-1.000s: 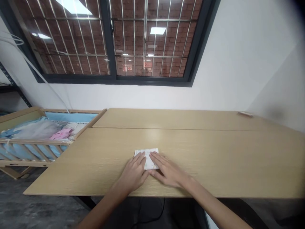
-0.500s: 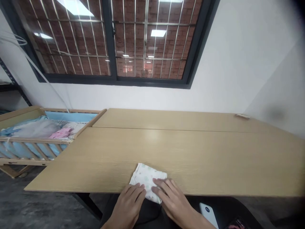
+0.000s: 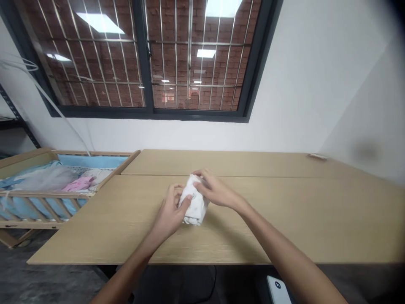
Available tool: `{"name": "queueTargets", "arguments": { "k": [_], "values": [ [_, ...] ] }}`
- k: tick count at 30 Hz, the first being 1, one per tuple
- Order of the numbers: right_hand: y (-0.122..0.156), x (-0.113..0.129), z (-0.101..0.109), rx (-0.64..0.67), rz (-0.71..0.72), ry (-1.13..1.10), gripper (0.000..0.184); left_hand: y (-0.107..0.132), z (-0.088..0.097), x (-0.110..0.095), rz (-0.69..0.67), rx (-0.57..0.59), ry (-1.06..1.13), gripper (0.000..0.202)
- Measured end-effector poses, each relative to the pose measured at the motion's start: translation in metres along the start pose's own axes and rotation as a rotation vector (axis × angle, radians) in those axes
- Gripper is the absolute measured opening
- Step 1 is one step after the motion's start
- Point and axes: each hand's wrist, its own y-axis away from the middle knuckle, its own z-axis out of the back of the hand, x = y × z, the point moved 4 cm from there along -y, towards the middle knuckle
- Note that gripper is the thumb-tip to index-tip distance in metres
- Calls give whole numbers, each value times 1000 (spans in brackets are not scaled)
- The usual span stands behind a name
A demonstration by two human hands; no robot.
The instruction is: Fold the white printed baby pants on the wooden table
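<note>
Holding a folded white cloth between both hands: pinched along its left side by the left hand, gripped at its far right edge by the right hand, with both thumbs on top. Held over the counter, with layered folds facing near. Below, on a white phone, bearing a round dark emblem, too small to read.

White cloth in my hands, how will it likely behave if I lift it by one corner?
The white cloth would probably flop open, since its lower end shows stacked folds. It's likely light, looking small between the left hand and right hand.
</note>
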Motion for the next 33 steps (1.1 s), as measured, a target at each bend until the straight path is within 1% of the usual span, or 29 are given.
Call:
{"name": "queueTargets", "arguments": {
  "k": [2, 4, 5, 7, 8, 10, 12, 14, 16, 18, 19, 21, 23, 25, 27, 29, 33],
  "values": [
    [-17, -30, -22, 166, -33, 11, 36, -7, 1, 36, 49, 57, -144, 37],
    [-24, -61, -53, 321, -88, 0, 34, -6, 3, 69, 82, 83, -413, 28],
    [-24, -75, -70, 380, -114, 1, 34, -3, 3, 81, 90, 87, -542, 23],
    [-22, -96, -98, 443, -154, 15, 33, 6, 1, 95, 90, 72, -725, 18],
    [-20, -104, -108, 446, -152, 25, 33, 12, -1, 97, 78, 47, -795, 20],
    [-19, -110, -119, 412, -94, 59, 33, 26, -8, 93, 9, -14, -904, 28],
    [-20, -108, -120, 374, -9, 112, 33, 42, -19, 85, -124, -51, -1012, 36],
    [-19, -99, -114, 349, 55, 176, 39, 58, -31, 82, -249, -45, -1072, 44],
    [-16, -82, -106, 320, 91, 235, 51, 70, -40, 85, -316, -31, -1114, 51],
    [-7, -59, -101, 316, 139, 267, 60, 78, -44, 93, -337, -20, -1148, 55],
    [0, -47, -101, 343, 172, 265, 62, 81, -45, 97, -337, -18, -1159, 55],
    [18, -25, -105, 445, 247, 227, 61, 84, -45, 103, -337, -14, -1170, 49],
    [36, -14, -111, 552, 278, 181, 57, 86, -45, 105, -355, -12, -1170, 42],
    [45, -17, -116, 617, 245, 158, 55, 87, -46, 105, -358, -28, -1168, 41],
    [45, -30, -118, 637, 200, 151, 55, 87, -46, 103, -334, -55, -1165, 45],
    [38, -44, -117, 633, 180, 154, 56, 87, -46, 102, -314, -67, -1163, 49],
    [16, -69, -115, 597, 168, 201, 58, 86, -46, 103, -325, -59, -1176, 54]
  ]
}}
